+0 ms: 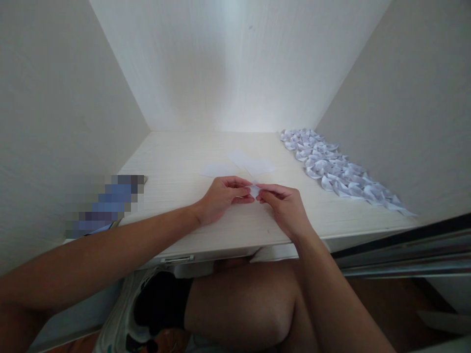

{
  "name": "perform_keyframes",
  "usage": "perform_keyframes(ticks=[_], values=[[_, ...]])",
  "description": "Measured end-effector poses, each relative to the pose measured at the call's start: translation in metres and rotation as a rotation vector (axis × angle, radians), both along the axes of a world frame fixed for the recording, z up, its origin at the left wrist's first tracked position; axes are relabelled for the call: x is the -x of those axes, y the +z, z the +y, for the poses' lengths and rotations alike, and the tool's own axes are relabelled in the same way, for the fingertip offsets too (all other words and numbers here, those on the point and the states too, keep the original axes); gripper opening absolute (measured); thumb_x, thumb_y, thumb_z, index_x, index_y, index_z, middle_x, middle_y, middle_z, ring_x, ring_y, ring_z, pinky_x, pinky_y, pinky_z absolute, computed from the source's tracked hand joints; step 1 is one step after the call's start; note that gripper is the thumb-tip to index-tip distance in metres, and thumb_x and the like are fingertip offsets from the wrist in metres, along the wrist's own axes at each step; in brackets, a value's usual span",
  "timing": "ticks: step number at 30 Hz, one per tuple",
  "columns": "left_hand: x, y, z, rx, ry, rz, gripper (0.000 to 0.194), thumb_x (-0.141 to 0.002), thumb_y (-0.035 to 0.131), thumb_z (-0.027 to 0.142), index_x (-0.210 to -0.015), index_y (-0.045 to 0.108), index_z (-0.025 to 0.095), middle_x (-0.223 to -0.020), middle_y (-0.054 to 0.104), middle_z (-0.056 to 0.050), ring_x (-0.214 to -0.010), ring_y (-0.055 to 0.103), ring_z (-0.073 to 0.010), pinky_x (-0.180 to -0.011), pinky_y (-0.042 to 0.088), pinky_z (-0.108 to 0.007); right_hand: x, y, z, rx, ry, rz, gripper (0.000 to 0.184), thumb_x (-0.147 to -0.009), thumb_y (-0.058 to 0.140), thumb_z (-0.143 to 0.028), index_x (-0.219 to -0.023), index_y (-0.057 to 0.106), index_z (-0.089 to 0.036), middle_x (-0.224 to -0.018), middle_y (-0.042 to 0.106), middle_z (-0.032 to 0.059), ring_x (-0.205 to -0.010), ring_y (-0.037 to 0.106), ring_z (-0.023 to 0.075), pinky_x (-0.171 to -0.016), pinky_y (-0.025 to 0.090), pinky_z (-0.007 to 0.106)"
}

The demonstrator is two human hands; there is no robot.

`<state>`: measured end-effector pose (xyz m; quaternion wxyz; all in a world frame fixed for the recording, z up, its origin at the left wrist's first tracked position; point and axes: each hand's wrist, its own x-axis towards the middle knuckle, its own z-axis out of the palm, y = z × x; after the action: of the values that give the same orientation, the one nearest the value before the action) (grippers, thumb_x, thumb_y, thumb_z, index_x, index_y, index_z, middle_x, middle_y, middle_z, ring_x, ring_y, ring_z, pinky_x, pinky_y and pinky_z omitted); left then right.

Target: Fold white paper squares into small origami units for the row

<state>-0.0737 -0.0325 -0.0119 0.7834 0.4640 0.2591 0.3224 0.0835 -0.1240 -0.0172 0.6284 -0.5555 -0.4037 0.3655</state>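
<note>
Between my two hands, low over the white desk, is a small folded piece of white paper (253,190). The thumb and fingers of my left hand (225,197) pinch its left side. On its right side, my right hand (285,203) grips it the same way. My fingers cover much of the paper, so its exact shape is partly hidden. Just beyond my fingertips, several flat sheets of white paper (237,165) lie on the desk, partly overlapping.
Many folded white paper pieces (327,164) lie in rows along the desk's right side, by the wall. A pixelated, blurred object (110,201) leans at the left edge. The desk's front edge (235,248) runs above my bent leg (239,304).
</note>
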Motion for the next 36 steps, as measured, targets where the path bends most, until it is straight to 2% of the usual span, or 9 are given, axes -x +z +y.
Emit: perform_keyframes(ticks=[10,16,22,25,33,36], values=[[0.0009,0.0012,0.003,-0.006,-0.075,0.033,0.022,-0.066,0.089,0.014,-0.085,0.079,0.009,-0.076,0.074,-0.005,-0.071,0.072,-0.0155,-0.084,0.065,-0.04,-0.0004,-0.0011,-0.0003,-0.018,0.004,-0.025,0.014,-0.074,0.082,-0.031,-0.085,0.083,-0.023,-0.064,0.073,0.0,-0.06,0.063,0.0146,-0.063,0.051,0.031],[0.0014,0.0038,0.0,-0.013,-0.047,0.075,0.016,-0.067,0.088,0.011,-0.082,0.081,0.009,-0.078,0.077,-0.008,-0.075,0.074,-0.0165,-0.086,0.065,-0.037,-0.0012,-0.0005,-0.0021,-0.014,0.051,0.013,0.006,-0.075,0.078,-0.027,-0.078,0.082,-0.024,-0.067,0.074,-0.0002,-0.064,0.067,0.015,-0.069,0.055,0.032],[0.0011,0.0011,0.0017,-0.015,-0.02,0.063,0.016,-0.067,0.089,0.012,-0.08,0.08,0.01,-0.079,0.077,-0.007,-0.076,0.074,-0.0165,-0.088,0.065,-0.039,-0.0013,-0.0004,-0.0035,-0.02,0.096,0.076,0.021,-0.074,0.085,-0.038,-0.089,0.083,-0.023,-0.078,0.078,0.0018,-0.073,0.071,0.0173,-0.076,0.058,0.035],[0.0011,0.0001,0.0022,-0.035,-0.023,0.058,0.018,-0.066,0.09,0.014,-0.081,0.081,0.01,-0.081,0.077,-0.007,-0.077,0.073,-0.0161,-0.087,0.065,-0.038,-0.0007,0.0004,-0.0027,-0.006,0.09,0.103,0.025,-0.075,0.085,-0.046,-0.084,0.082,-0.023,-0.08,0.078,0.0023,-0.074,0.071,0.0178,-0.073,0.058,0.034],[0.0018,0.0043,-0.0009,-0.026,-0.01,0.06,0.019,-0.063,0.088,0.013,-0.081,0.081,0.01,-0.073,0.076,-0.006,-0.072,0.072,-0.0146,-0.085,0.065,-0.035,-0.0017,-0.0013,-0.0004,0.004,0.085,0.11,0.029,-0.067,0.092,-0.041,-0.085,0.079,-0.022,-0.073,0.075,-0.0002,-0.067,0.067,0.0142,-0.071,0.055,0.031],[0.0015,0.0063,-0.0019,-0.019,-0.013,0.061,0.021,-0.064,0.09,0.019,-0.081,0.082,0.009,-0.075,0.077,-0.008,-0.073,0.073,-0.0162,-0.082,0.066,-0.035,-0.0015,-0.0016,-0.0006,0.005,0.071,0.095,0.03,-0.066,0.093,-0.042,-0.084,0.08,-0.022,-0.074,0.076,0.0002,-0.068,0.066,0.0143,-0.071,0.054,0.032]])
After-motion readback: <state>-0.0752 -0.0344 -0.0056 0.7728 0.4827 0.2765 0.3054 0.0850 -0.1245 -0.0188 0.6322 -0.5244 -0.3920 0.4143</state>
